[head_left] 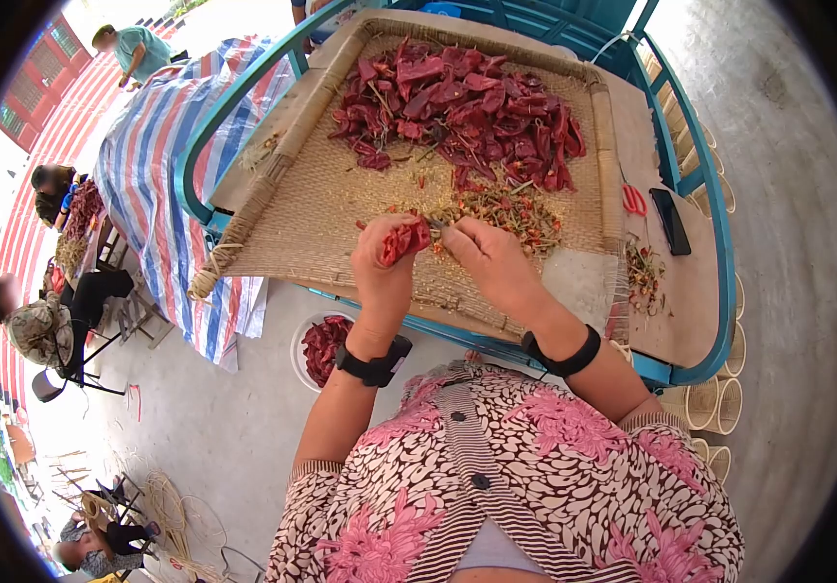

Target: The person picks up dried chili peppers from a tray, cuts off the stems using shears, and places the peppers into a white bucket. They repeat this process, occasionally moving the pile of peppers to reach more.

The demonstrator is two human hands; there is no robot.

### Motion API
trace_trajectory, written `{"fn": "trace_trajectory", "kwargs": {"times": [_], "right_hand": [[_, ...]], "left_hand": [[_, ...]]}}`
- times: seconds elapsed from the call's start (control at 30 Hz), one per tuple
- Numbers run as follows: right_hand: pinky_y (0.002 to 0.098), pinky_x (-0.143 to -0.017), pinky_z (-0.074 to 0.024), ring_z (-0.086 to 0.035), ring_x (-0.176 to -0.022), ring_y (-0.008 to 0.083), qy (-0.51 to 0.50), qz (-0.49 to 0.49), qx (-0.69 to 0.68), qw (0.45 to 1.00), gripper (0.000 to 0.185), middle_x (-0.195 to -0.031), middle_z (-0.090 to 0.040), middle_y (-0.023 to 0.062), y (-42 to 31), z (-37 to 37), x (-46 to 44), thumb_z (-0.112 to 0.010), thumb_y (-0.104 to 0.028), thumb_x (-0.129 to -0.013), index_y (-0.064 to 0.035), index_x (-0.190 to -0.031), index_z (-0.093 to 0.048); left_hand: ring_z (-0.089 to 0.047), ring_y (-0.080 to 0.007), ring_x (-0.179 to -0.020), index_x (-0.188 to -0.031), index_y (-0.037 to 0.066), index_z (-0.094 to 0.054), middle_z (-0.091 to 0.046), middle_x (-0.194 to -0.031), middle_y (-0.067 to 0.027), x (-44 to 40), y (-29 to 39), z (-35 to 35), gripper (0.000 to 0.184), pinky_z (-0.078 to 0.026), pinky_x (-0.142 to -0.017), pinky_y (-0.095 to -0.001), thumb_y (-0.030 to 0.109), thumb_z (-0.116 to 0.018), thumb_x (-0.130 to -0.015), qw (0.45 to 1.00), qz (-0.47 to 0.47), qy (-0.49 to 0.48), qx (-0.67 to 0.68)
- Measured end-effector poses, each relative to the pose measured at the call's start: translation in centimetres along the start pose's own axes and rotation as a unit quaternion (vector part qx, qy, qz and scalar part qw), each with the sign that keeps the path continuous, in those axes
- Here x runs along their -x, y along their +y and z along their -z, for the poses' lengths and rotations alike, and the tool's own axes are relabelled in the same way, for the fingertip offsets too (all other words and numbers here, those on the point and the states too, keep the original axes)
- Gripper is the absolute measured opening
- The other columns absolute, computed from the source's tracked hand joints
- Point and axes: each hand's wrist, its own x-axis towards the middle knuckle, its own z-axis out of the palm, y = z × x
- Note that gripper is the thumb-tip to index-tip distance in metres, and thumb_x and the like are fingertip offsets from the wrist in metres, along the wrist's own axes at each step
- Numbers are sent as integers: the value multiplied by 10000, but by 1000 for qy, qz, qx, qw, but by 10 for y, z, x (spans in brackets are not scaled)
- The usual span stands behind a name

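Note:
My left hand (383,277) is closed around dried red chili peppers (405,240), held over the woven tray (292,219). Close beside it, my right hand (492,260) is pinched at the peppers' end; a small dark piece shows at its fingertips, too small to name. Below and beyond my hands lies a pile of cut stems and bits (516,216), with yellow seeds (380,187) scattered around. A large heap of dried red chilies (467,102) covers the tray's far part.
Red-handled scissors (634,200) and a black phone (669,222) lie on the board at right. A blue-green cart frame (727,282) surrounds the tray. A white bowl (296,356) of red chilies stands below left. Striped sheeting (171,136) and several people are at left.

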Motion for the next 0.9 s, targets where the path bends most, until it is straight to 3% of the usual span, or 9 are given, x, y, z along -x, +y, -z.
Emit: {"fn": "trace_trajectory", "kwargs": {"times": [0.07, 0.13, 0.23, 0.43, 0.5, 0.63, 0.73, 0.83, 0.9], "right_hand": [[291, -451, -359, -416, -464, 128, -50, -78, -222, 971, 380, -567, -452, -31, 8, -1, 0, -515, -430, -964, -68, -856, -557], [242, -388, -283, -306, -426, 62, -111, -220, -435, 866, 368, -567, -379, -73, -5, 2, 7, -518, -440, -966, -89, -862, -555], [214, -343, -202, -219, -400, 43, -98, -266, -531, 799, 334, -556, -340, -68, -10, -3, 10, -513, -434, -968, -113, -888, -556], [212, -321, -215, -240, -381, 50, -167, -282, -665, 671, 337, -534, -343, -59, -16, -5, 17, -488, -420, -980, -104, -874, -535], [210, -319, -211, -238, -379, 50, -188, -272, -683, 651, 332, -534, -336, -62, -18, -8, 18, -478, -415, -986, -109, -867, -524], [207, -316, -204, -235, -376, 48, -210, -267, -709, 618, 335, -532, -324, -65, -20, -12, 20, -468, -419, -989, -114, -856, -506], [203, -317, -210, -239, -382, 43, -218, -257, -707, 621, 328, -534, -311, -73, -20, -13, 21, -474, -417, -987, -113, -872, -514], [193, -339, -203, -228, -386, 33, -129, -284, -575, 757, 328, -546, -318, -75, -22, -9, 21, -488, -419, -982, -105, -910, -544], [208, -377, -251, -293, -405, 47, -133, -224, -436, 861, 351, -568, -371, -74, -26, 1, 23, -495, -416, -981, -75, -936, -566]], "left_hand": [[-580, -96, -861, -970, -20, -622, -633, -930, -39, 3, 3, -6, 189, -470, -776, -245, -79, -659, -794, 988, 66, 20, 137], [-584, -98, -862, -973, -14, -627, -635, -933, -30, 3, 5, -7, 173, -470, -782, -246, -64, -658, -811, 968, 118, 20, 219], [-590, -102, -846, -980, 0, -634, -637, -913, -9, 3, 11, -4, 149, -472, -780, -244, -29, -661, -837, 946, 176, 1, 272], [-605, -119, -783, -985, 23, -628, -646, -864, -8, 0, 18, 5, 128, -487, -738, -255, 47, -663, -864, 877, 291, -30, 382], [-607, -135, -730, -998, 25, -603, -646, -821, -22, 2, 8, 7, 139, -487, -680, -271, 74, -646, -876, 856, 296, -57, 421], [-617, -147, -741, -996, 35, -586, -648, -825, -35, 7, 10, 6, 125, -496, -712, -289, 61, -628, -881, 768, 323, -66, 548], [-620, -148, -747, -989, 39, -589, -647, -824, -36, 9, 5, 4, 119, -497, -722, -291, 69, -633, -882, 766, 330, -55, 549], [-621, -148, -760, -972, 44, -597, -646, -827, -39, 10, 4, 7, 107, -491, -724, -281, 68, -643, -878, 804, 331, -33, 493], [-619, -148, -765, -960, 48, -605, -646, -833, -43, 8, 10, 15, 104, -485, -719, -271, 67, -657, -871, 847, 300, -24, 438]]}}
